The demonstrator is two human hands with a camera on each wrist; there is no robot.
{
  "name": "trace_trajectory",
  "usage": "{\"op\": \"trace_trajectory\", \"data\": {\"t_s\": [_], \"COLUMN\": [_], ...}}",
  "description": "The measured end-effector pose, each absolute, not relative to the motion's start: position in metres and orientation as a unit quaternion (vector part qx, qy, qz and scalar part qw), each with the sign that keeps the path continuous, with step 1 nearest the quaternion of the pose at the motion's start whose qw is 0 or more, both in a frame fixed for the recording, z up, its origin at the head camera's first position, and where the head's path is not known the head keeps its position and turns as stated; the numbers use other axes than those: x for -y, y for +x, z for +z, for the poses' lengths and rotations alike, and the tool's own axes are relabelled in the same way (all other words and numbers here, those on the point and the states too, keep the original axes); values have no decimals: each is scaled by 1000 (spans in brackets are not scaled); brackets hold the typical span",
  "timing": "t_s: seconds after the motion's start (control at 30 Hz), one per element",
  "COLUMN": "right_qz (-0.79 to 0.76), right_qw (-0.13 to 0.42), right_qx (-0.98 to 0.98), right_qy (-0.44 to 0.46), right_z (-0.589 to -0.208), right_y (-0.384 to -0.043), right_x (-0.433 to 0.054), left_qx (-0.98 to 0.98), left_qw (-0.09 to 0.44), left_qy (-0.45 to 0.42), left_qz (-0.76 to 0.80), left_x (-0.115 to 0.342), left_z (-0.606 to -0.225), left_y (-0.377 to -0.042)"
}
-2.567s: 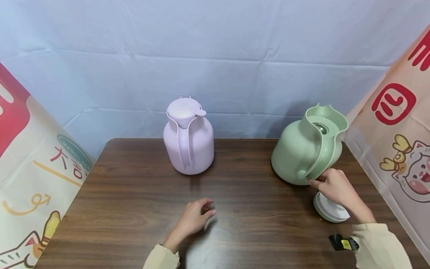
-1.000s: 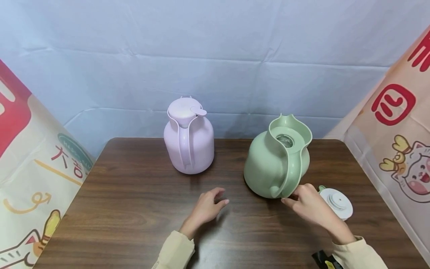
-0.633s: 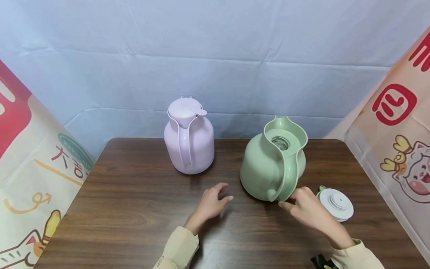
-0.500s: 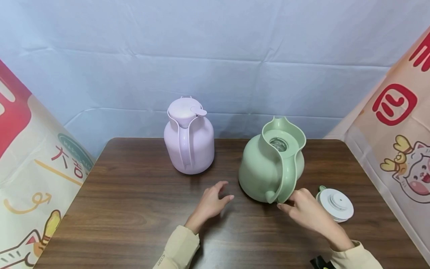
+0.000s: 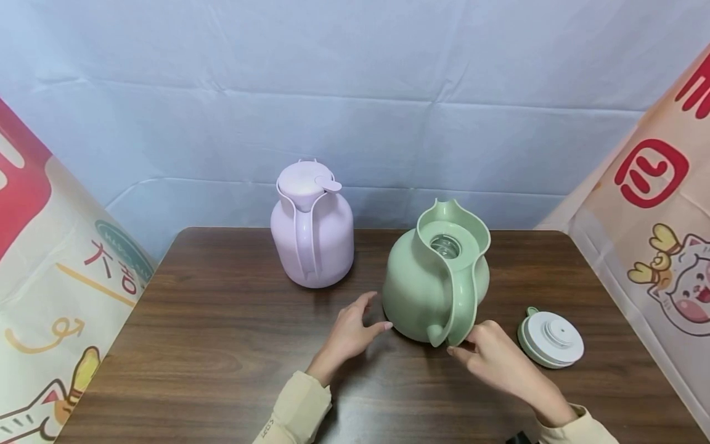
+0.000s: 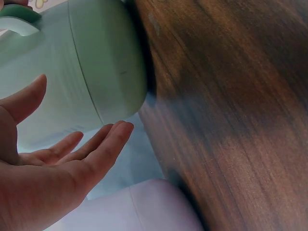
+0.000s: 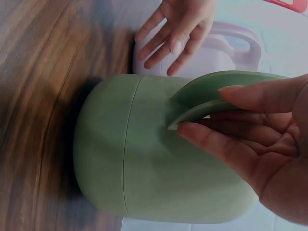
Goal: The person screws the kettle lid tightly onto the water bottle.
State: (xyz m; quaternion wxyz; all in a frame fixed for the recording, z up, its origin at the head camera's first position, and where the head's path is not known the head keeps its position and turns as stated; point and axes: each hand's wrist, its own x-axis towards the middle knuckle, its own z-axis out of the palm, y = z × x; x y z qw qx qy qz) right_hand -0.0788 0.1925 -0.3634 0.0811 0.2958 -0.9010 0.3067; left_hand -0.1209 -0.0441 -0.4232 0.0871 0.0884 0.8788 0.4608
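Observation:
A pale green thermos jug (image 5: 416,290) stands on the wooden table without its lid, its round mouth showing on top. My right hand (image 5: 493,357) pinches the lower end of the jug's handle (image 7: 192,113) between thumb and fingers. On the jug's left side my left hand (image 5: 349,333) is held with fingers spread and thumb apart, its tips close to the jug's lower wall. In the left wrist view the left palm (image 6: 53,178) faces the green jug with nothing in it. The green and white lid (image 5: 554,338) lies upside down to the right of my right hand.
A lilac thermos jug (image 5: 313,240) with its lid on stands upright at the back, left of the green one. A pale blue cloth (image 5: 355,111) hangs behind the table (image 5: 222,345). Printed sheets (image 5: 654,246) hang along both sides.
My right hand has brought the green jug left and toward me, away from the lid. My left hand has moved right, up to the jug's side. The lilac jug stays put.

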Motion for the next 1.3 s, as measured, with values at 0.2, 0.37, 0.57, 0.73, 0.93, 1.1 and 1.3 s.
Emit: {"op": "trace_trajectory", "data": {"t_s": [0.2, 0.37, 0.57, 0.73, 0.93, 1.1, 1.3], "right_qz": [307, 308, 316, 325, 334, 337, 343], "right_qw": [82, 92, 78, 73, 73, 69, 67], "right_qx": [894, 886, 883, 878, 872, 869, 864], "right_qy": [316, 334, 337, 343, 352, 355, 363], "right_z": [-364, -365, -365, -366, -367, -367, -366], "right_y": [-76, -75, -72, -70, -68, -67, -67], "right_x": [-188, -183, -179, -176, -172, -169, -165], "left_qx": [-873, -864, -857, -856, -847, -840, -828], "left_qw": [72, 60, 48, 40, 31, 27, 33], "left_qy": [91, 89, 82, 76, 71, 64, 55], "left_qz": [474, 491, 507, 510, 526, 538, 557], "left_x": [44, 44, 46, 48, 52, 54, 58], "left_z": [-421, -417, -414, -412, -411, -411, -410], "left_y": [-120, -118, -115, -114, -112, -111, -110]}}
